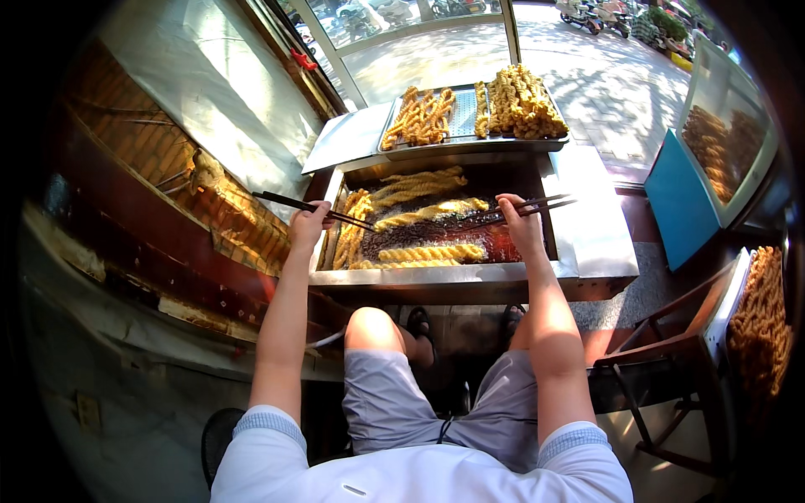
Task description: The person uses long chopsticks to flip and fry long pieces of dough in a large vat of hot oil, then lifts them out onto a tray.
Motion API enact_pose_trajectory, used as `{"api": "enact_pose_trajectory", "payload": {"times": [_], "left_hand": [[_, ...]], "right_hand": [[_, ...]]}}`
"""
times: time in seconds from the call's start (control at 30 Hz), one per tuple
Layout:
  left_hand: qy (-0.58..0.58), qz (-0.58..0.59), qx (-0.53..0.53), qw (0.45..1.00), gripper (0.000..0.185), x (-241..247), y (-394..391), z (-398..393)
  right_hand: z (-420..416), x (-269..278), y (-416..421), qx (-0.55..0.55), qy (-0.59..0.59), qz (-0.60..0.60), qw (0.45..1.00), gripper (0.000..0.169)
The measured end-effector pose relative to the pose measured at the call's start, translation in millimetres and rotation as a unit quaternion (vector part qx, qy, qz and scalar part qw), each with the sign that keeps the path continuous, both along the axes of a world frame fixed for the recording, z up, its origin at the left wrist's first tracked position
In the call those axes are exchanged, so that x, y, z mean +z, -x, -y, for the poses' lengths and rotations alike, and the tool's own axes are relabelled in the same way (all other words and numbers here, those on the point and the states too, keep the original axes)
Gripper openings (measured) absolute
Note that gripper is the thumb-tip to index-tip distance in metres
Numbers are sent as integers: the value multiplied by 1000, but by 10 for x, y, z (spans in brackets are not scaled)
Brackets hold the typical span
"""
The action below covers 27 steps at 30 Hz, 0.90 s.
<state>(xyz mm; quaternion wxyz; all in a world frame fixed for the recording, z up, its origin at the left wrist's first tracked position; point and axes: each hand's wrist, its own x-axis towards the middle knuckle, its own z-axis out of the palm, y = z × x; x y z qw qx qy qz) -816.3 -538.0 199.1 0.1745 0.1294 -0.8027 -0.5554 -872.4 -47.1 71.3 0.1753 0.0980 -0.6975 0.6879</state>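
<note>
My left hand (308,223) grips a pair of dark chopsticks (344,218), their tips near the left end of a twisted dough stick (434,212) in the oil. My right hand (521,217) holds another dark pair of chopsticks (548,202), whose lower tips reach toward the oil right of that stick. Frying oil (497,242) bubbles in a rectangular metal fryer (415,275). Several darker golden twists (353,229) lie along its left side, with more twists (418,184) at the back. Paler dough twists (434,253) float by the front wall.
Behind the fryer, a metal tray (465,110) bears piles of fried twists (522,104). A blue-sided display case (682,201) with a clear cover stands at right. Below it, a wooden stool (685,352) and a heap of fried twists (761,327). A brick-patterned wall (239,214) borders the left.
</note>
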Motion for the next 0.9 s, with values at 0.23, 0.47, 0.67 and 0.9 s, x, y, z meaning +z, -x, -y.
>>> {"api": "enact_pose_trajectory", "payload": {"times": [0.23,0.47,0.67,0.9], "left_hand": [[11,120,-82,989,31,-117,-258,-133],[-32,150,-105,983,36,-198,-257,-150],[-28,142,-100,984,38,0,-277,-152],[-26,167,-144,975,45,-129,-245,-89]], "right_hand": [[181,137,-219,147,-85,57,984,24],[237,206,-282,80,-119,42,989,24],[234,207,-292,119,-65,118,984,24],[270,99,-201,118,-90,70,986,23]]}}
